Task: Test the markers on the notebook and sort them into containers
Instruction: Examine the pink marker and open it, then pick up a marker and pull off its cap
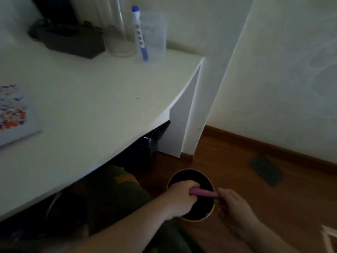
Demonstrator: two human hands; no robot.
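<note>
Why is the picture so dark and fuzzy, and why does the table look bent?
Head view: the room is dim, so under the table and inside the round bin is nearly black; the left hand, right hand and pink marker look soft and a little blurred; the wide-angle lens curves the table edge.

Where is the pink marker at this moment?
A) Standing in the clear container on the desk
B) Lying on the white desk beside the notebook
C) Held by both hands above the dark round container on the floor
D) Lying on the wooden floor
C: the pink marker is gripped by the left hand and the right hand over the dark round container.
</note>
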